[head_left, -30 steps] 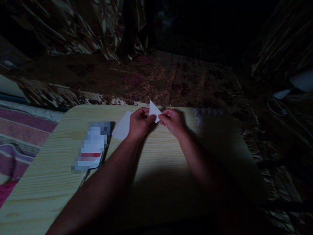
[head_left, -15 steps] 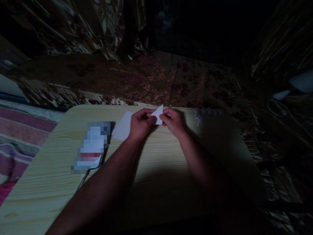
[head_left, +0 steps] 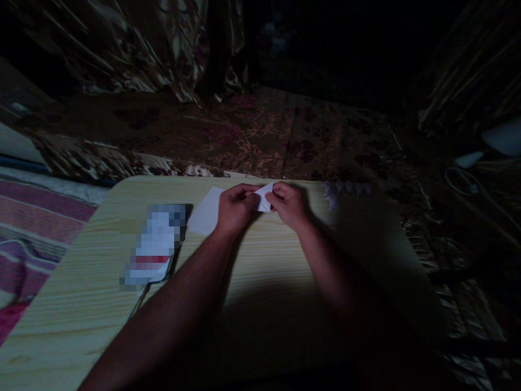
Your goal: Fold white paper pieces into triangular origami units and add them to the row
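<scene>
Between my two hands, near the table's far edge, is a small piece of folded white paper [head_left: 264, 199] with a pointed corner and a crease across it. My left hand [head_left: 236, 206] pinches its left side with the thumb on top. On its right side my right hand [head_left: 288, 204] grips it, the thumb pressing the front and the fingers curled behind. A stack or sheet of white paper [head_left: 205, 210] lies on the table just left of my left hand, partly covered by it.
On the pale wooden table [head_left: 97, 255] a blurred-out phone-like device [head_left: 157, 239] with a cable lies left of my left forearm. Several small folded paper pieces [head_left: 353, 188] sit at the far right. Patterned cloth [head_left: 244, 130] hangs beyond the table; a striped cover [head_left: 44, 212] is at left.
The paper's upright point has come down lower and tilts right. My right thumb and fingers still hold that side. Both hands stay in nearly the same place.
</scene>
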Tool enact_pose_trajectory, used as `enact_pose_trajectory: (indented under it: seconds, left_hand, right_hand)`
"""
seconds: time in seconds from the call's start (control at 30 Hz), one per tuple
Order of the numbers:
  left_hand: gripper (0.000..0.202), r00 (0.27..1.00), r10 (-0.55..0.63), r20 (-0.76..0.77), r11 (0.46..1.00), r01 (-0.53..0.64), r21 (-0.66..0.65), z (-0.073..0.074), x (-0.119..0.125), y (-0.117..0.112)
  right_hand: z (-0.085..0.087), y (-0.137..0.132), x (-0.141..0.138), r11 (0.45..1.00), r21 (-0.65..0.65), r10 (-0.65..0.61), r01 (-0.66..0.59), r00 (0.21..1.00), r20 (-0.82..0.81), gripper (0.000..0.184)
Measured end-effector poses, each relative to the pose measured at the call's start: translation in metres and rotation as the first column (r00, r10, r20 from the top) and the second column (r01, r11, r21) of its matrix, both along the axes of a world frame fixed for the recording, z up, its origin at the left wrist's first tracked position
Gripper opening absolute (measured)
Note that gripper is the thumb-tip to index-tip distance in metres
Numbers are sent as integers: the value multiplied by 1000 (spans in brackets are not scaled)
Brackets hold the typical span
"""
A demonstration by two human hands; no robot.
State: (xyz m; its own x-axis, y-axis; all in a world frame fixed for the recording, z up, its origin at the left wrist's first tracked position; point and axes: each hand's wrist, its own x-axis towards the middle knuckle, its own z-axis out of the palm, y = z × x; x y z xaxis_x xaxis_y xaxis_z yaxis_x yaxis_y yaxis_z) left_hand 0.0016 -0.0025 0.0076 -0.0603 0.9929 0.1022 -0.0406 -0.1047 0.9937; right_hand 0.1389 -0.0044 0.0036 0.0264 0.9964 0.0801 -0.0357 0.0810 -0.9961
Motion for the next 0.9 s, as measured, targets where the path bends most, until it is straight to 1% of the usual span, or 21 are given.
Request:
enact_pose_trajectory:
  seconds: [0.2, 0.4, 0.7, 0.9]
  left_hand:
    - [20, 1000, -18, 23, 1000, 19, -13, 1, -1, 1]
    - [15, 997, -34, 69, 999, 34, 6, -2, -2, 3]
    - [11, 999, -4, 38, 1000, 4, 10, 0, -1, 2]
    - [12, 999, -50, 17, 999, 49, 13, 3, -1, 0]
  right_hand:
    - [1, -1, 0, 1000, 4, 0, 0, 1000, 14, 18]
    - [2, -3, 4, 997, 56, 52, -53, 998, 19, 19]
    - [2, -3, 6, 997, 51, 53, -54, 998, 14, 12]
    - [2, -3, 4, 997, 60, 52, -52, 999, 4, 10]
